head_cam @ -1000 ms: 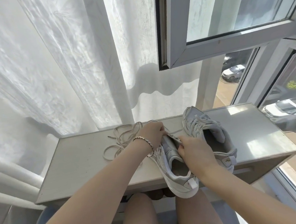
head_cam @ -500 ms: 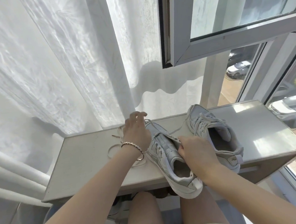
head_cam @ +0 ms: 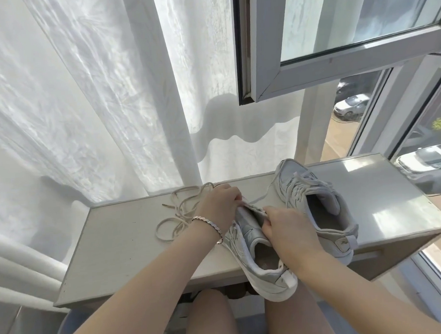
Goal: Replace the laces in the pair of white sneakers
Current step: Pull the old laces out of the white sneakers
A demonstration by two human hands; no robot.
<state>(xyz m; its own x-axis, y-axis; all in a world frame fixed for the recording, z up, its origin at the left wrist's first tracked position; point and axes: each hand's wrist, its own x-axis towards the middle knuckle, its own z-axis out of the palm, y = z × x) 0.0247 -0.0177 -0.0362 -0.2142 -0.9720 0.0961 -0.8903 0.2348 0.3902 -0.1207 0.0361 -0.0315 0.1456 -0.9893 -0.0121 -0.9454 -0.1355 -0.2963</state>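
The left hand (head_cam: 218,208) curls over the front of the near sneaker (head_cam: 247,260), and the right hand (head_cam: 288,231) pinches its upper by the tongue. Its heel overhangs the near edge of the table (head_cam: 116,250). The second sneaker (head_cam: 317,204), laced, stands just right. A loose lace (head_cam: 176,217) tangles just left. The table top runs on to either side. The curtain (head_cam: 94,110) hangs close behind, with a window sash (head_cam: 264,61) overhead.

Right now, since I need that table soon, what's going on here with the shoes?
A person is working on the near sneaker, tilted over the front edge of the table. The left hand grips its front and the right hand pinches its eyelet edge. A loose lace lies on the table to the left. The other sneaker stands laced to the right.
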